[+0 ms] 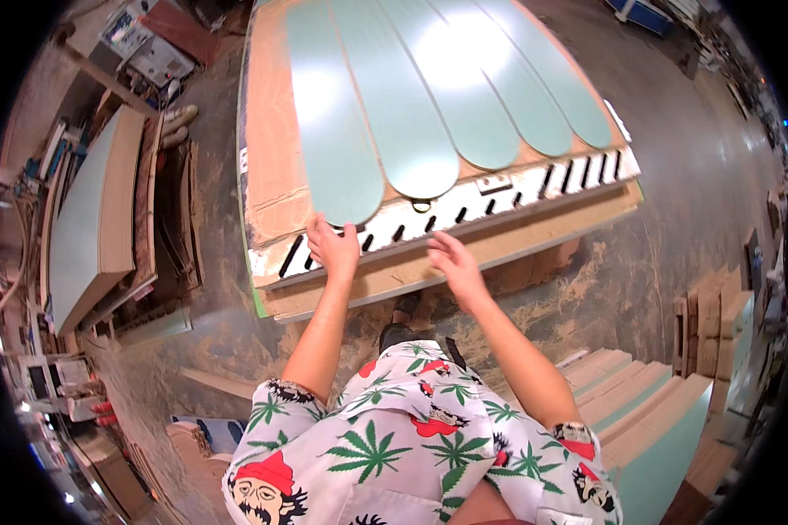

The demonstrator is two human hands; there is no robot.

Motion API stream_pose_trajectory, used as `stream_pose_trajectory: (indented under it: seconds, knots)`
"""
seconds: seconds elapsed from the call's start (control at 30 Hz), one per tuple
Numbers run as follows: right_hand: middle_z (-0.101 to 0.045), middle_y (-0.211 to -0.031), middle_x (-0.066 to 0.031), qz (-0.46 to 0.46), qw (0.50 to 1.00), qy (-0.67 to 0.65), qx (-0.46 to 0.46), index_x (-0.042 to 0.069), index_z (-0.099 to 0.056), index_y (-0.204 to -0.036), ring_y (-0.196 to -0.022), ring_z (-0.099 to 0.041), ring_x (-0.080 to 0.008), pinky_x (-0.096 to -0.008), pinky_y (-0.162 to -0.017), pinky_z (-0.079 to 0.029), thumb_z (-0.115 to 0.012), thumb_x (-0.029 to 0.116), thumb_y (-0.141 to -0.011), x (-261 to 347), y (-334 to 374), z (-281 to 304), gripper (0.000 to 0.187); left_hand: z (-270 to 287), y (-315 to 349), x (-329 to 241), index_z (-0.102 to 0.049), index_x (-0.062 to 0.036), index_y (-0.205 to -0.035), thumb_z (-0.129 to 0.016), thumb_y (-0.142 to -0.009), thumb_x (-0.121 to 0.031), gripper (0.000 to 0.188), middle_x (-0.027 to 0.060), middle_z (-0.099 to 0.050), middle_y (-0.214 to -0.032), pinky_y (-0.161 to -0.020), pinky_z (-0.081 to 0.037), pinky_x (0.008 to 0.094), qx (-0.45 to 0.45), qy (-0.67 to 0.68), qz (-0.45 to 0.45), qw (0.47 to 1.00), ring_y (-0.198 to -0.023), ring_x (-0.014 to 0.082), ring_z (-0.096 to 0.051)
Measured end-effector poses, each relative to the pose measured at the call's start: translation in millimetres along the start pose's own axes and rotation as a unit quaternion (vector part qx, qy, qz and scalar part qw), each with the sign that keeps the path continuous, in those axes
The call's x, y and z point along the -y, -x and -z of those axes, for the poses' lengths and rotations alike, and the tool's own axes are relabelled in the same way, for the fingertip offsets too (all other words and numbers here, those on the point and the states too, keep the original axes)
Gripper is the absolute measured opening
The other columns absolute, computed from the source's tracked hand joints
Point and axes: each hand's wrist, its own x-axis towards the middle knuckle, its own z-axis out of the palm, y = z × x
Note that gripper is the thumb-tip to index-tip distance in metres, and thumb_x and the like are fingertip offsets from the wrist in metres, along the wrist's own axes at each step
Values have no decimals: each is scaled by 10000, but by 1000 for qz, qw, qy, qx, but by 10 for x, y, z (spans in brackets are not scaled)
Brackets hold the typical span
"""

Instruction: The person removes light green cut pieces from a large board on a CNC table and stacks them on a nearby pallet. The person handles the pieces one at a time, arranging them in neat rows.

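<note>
Long pale green panels (420, 157) with rounded near ends lie side by side on a brown cardboard sheet (271, 166). My left hand (334, 249) is at the rounded end of the leftmost panel (346, 188), fingers apart, and seems to touch its rim. Just off the near edge of the bench hovers my right hand (457, 267), fingers spread with nothing in them. A white strip with slanted black slots (446, 219) runs along the bench front. A small dark ring-shaped thing (421, 206) sits by the second panel's tip.
Stacked boards with a pale green top (92, 201) stand at the left. More stacked boards (648, 411) are close by at my lower right. A wooden ledge (499, 249) juts below the strip. The concrete floor (674, 175) is dusty.
</note>
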Motion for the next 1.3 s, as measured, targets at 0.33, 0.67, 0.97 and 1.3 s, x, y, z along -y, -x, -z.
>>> stream_pose_trajectory:
  seconds: [0.33, 0.67, 0.97, 1.3]
  knots:
    - [-606, -1329, -22, -168, 943, -219, -185, 137, -487, -1409, -1196, -521, -168, -395, -972, -356, -710, 187, -949, -430, -1299, -1967, 513, 174, -585, 470, -670, -133, -1382, -772, -892, -369, 553, 139, -503, -1491, -1202, -271, 518, 106, 91, 147, 979, -1418, 370, -377]
    - [-675, -1336, -58, -87, 974, -179, -110, 53, -580, -1364, -1233, -617, -216, -394, -1071, -483, -733, 31, -976, 79, -1265, -2117, 418, 507, -1712, 503, -711, 12, -1130, -716, -990, -224, 275, 83, -685, -1100, -886, -517, 324, 25, 468, 157, 869, -960, 166, -603]
    - [-698, -1269, -63, 59, 974, 185, -116, -12, -586, -1413, -1143, -649, -138, -310, -983, -536, -746, 23, -956, 1093, 562, -798, 486, -224, -3577, 153, -662, -21, -1185, -715, -1008, -326, 356, 59, -722, -1024, -834, -524, 312, 139, 489, 176, 843, -890, 184, -650]
    - [-723, -1188, -78, 195, 841, -2, -504, 27, -673, -1223, -1113, -667, -178, -344, -964, -539, -814, 84, -907, 1301, 3042, 324, 350, -1177, -3344, -41, -412, 22, -1552, -530, -1076, -339, 609, 182, -464, -1592, -1231, -374, 513, 381, 643, 93, 658, -1464, 345, -447]
